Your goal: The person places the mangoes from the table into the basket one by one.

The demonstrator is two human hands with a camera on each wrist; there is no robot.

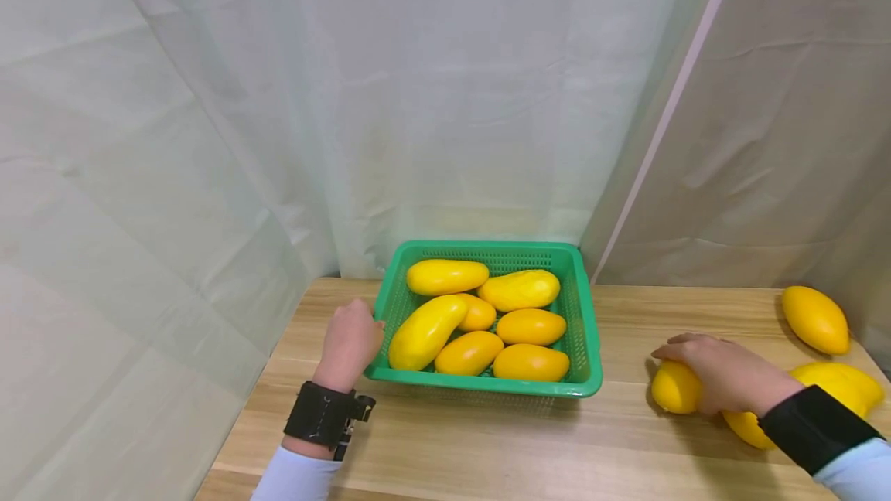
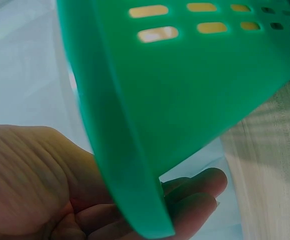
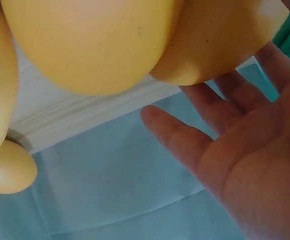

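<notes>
My left hand [image 1: 351,335] grips the left rim of a green plastic basket [image 1: 483,387]; in the left wrist view its fingers [image 2: 197,210] curl round the rim's corner. Several yellow mangoes [image 1: 428,331] lie inside the basket. To the right of it, my right hand [image 1: 738,373] holds a mango [image 1: 674,387] from above, down at the table. In the right wrist view the fingers [image 3: 175,137] lie along one side of that mango [image 3: 215,45], with the thumb partly cut off at the corner.
More mangoes [image 1: 838,385] lie beside and beneath my right wrist. A single mango [image 1: 816,321] sits near the table's far right corner. The wooden table [image 1: 445,447] meets pale curtain sheets [image 1: 459,99] behind and at both sides.
</notes>
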